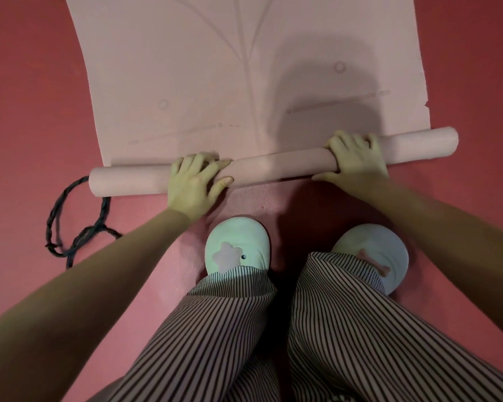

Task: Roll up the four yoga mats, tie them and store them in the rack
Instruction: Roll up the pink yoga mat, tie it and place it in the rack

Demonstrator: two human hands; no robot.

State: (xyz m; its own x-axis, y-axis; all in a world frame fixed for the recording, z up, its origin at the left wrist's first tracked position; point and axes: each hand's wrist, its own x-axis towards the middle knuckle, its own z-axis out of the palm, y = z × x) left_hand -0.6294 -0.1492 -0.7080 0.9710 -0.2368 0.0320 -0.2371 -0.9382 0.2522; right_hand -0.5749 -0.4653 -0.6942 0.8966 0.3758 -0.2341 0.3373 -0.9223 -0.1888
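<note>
A pink yoga mat (pixel 244 82) lies on the red floor (pixel 26 97), flat at the far side and wound into a narrow roll (pixel 279 166) at its near edge. The roll runs left to right and slants slightly, its right end farther away. Both hands sit on it, well apart. The left hand (pixel 196 184) is left of the middle, its fingers close together and curled over the top of the roll, the thumb lying along the near side. The right hand (pixel 357 161) is nearer the right end, its fingers bent over the far side of the roll and the thumb stretched out low on the near side.

A dark braided rope (pixel 55 221) lies in loose loops on the floor, with one loop passing under the roll's left end. Just near of the roll stand two pale slippers (pixel 237 245), with striped trousers (pixel 346 329) above them
</note>
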